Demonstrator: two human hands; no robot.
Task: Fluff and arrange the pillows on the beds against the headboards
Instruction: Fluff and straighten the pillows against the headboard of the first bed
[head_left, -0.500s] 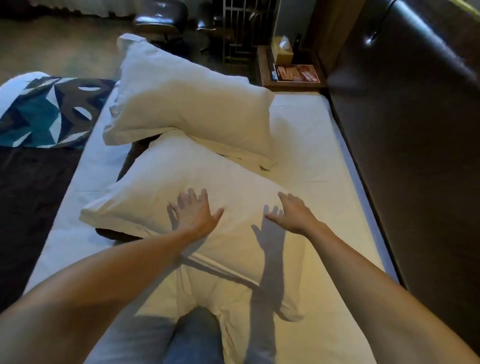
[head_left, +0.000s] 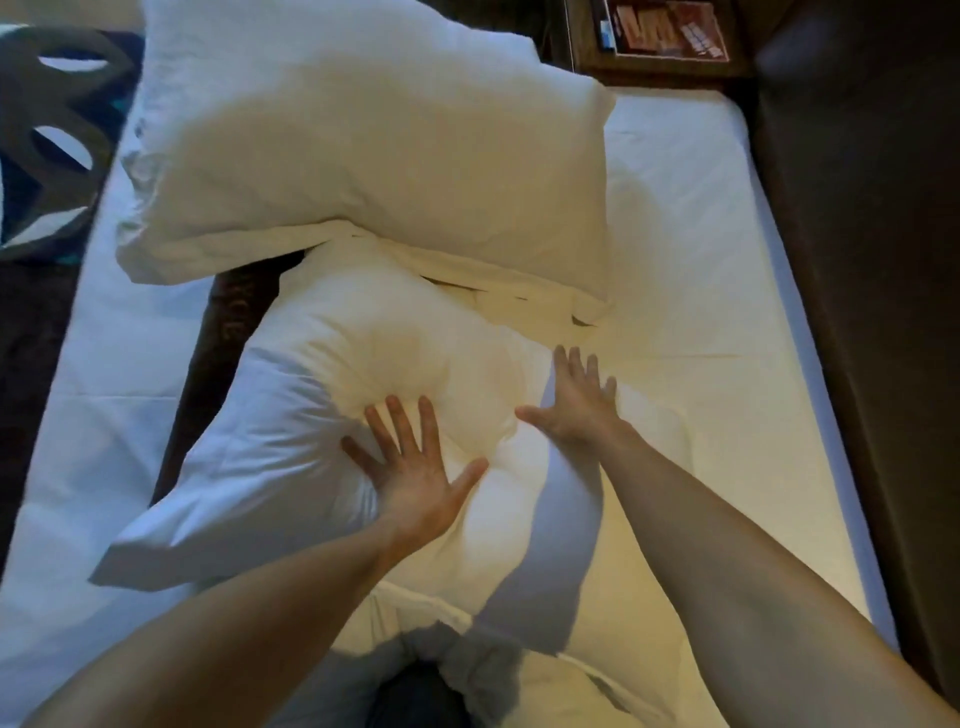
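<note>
Both grips, left hand (head_left: 410, 478) and right hand (head_left: 574, 402), lie spread flat, fingers apart, on the plump white fabric pillow (head_left: 337, 415); press evenly, then plump sideways.

White pillows (head_left: 363, 156) on a white sheet (head_left: 701, 291) — dark brown headboard (head_left: 872, 260), teal-patterned throw (head_left: 47, 130).

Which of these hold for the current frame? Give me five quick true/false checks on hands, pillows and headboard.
1. Both hands are open with fingers spread. True: left hand, right hand.
2. The left hand presses flat on the near pillow. True.
3. The far pillow stands against the headboard. False: bare sheet separates them.
4. The far pillow overlaps the near pillow's far end. True.
5. The right hand grips the far pillow's corner. False: it is open at the near pillow's right edge.
</note>
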